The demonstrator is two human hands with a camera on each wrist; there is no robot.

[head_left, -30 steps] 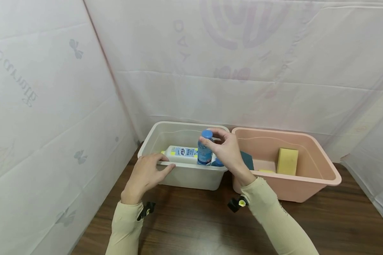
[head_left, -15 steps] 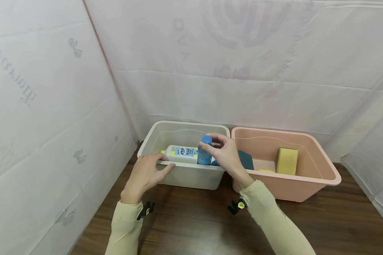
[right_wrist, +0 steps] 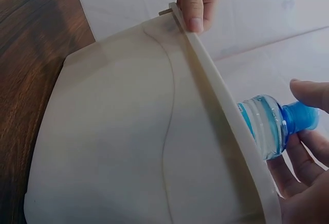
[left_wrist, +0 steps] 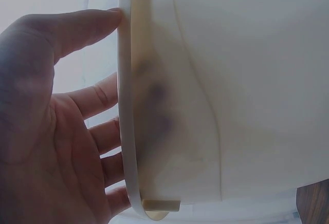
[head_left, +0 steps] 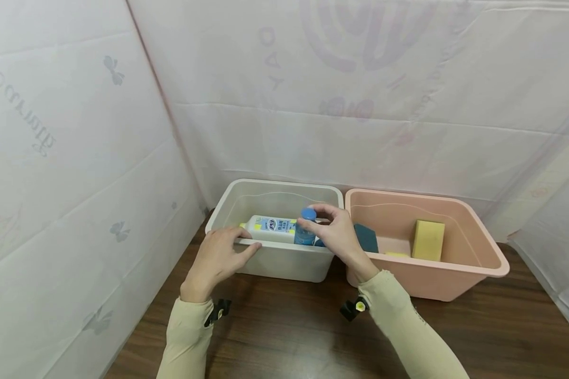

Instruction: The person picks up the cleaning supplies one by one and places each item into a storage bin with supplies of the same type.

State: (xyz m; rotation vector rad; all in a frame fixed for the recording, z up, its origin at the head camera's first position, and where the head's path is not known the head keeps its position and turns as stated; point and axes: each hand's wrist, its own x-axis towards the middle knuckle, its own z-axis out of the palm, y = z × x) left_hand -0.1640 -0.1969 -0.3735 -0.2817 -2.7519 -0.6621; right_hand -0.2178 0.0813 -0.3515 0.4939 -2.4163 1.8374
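Note:
My left hand [head_left: 218,260] holds the near rim of a white plastic bin [head_left: 270,263], its fingers over the edge and its thumb outside. In the left wrist view the fingertips are hidden behind the wall. My right hand [head_left: 339,231] reaches over the right end of the bin and holds an upright clear plastic bottle [head_left: 305,234] with a blue cap by its top, between thumb and fingers. The lower bottle is hidden by the rim. A white bottle [head_left: 272,227] with a blue-and-yellow label lies on its side to its left.
A pink bin [head_left: 422,276] stands to the right of the white one. In it are a yellow block [head_left: 428,240], another yellow piece partly hidden and a dark teal piece [head_left: 366,238]. Light sheeting [head_left: 246,142] rises behind and left. The wooden table [head_left: 275,326] lies in front.
My right hand has lowered the clear bottle deeper into the white bin, so its cap sits lower. The left hand has stayed on the rim.

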